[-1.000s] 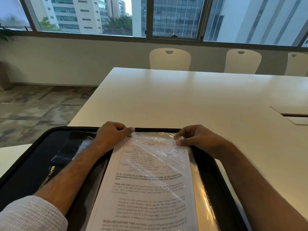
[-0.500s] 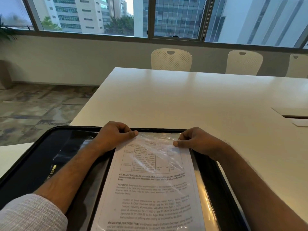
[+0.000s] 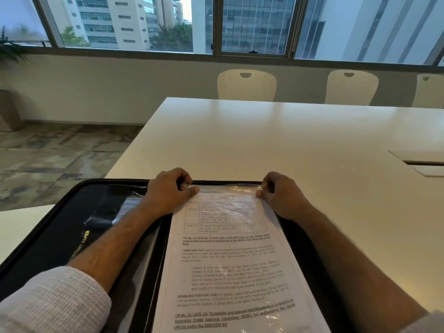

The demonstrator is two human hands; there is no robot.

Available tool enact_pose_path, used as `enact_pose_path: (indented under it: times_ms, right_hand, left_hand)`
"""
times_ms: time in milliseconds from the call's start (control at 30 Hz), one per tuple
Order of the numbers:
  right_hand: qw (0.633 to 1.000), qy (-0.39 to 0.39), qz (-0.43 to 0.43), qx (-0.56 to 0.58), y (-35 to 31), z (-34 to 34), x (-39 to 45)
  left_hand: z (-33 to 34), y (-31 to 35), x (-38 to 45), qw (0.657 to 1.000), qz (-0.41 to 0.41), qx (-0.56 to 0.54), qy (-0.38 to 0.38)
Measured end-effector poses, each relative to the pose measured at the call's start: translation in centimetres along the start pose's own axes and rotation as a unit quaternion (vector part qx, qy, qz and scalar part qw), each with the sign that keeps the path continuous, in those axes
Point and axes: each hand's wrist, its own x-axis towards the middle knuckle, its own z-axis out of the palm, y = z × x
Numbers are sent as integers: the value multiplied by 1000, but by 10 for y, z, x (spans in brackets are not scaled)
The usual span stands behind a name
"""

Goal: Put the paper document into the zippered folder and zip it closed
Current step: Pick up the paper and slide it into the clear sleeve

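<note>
At the near edge of the table: this is where everything sits, right under the camera.
Paper document (image 3: 230, 267): printed sheet with a small table up top and paragraphs below, lying on the right half of the open folder. It's under a clear plastic sleeve (image 3: 240, 203), at least at the far end where you can see the crinkles and glare. Bottom runs out of view at 6 o'clock.
Zippered folder (image 3: 60, 236): black, spread wide open and flat, unzipped. Left half has yellow lettering ending in "PAPER" plus a shiny clear pocket. Its far rim runs along 12 o'clock from the page.
Left hand (image 3: 165, 195): at about 11 o'clock from the page centre, fingers curled, thumb flat, pinching the sleeve's top left corner.
Right hand (image 3: 283, 198): at about 1 o'clock, same deal, thumb and curled fingers pinching the top right corner of the sleeve.
Sleeves: pale knit cuff (image 3: 55, 301) on the left forearm at 8 o'clock; a sliver of the right one at 4 o'clock.
Table (image 3: 288, 145): white, long, with a cable hatch (image 3: 422, 164) over at 2 o'clock.
Chairs (image 3: 247, 85): three pale perforated backs at the far side, 12 to 1 o'clock.
Window (image 3: 254, 25): tower blocks and some trees outside.
Floor (image 3: 52, 159): patchy grey carpet at 10 o'clock, a planter further left.
</note>
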Motion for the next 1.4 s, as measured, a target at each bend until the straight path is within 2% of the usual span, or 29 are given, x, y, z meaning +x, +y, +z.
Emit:
enact_pose_path:
  times_ms: [100, 167, 333, 500, 633, 767, 1133, 1400]
  right_hand:
    - [999, 38, -3, -5, -6, -4, -8]
    - [999, 31, -17, -24, -18, -7, -23]
    - [995, -89, -17, -34, -59, -8, -95]
    - [981, -149, -32, -122, -41, 11, -128]
    - [973, -132, -58, -183, -22, 21, -130]
    - [971, -118, -59, -198, -22, 21, -130]
    - [959, -175, -64, -216, -22, 2, -178]
    - [960, -155, -78, -222, -11, 1, -182]
  left_hand:
    - [1, 5, -5, 999, 15, 33, 21]
    - [1, 8, -8, 997, 27, 63, 24]
    - [-1, 24, -26, 989, 46, 138, -5]
    - [-12, 49, -69, 975, 62, 204, -64]
    - [-14, 62, -116, 967, 37, 213, -137]
    - [-10, 65, -155, 960, 33, 212, -178]
    - [6, 51, -168, 960, 47, 226, -158]
    - [3, 53, -168, 959, 58, 221, -170]
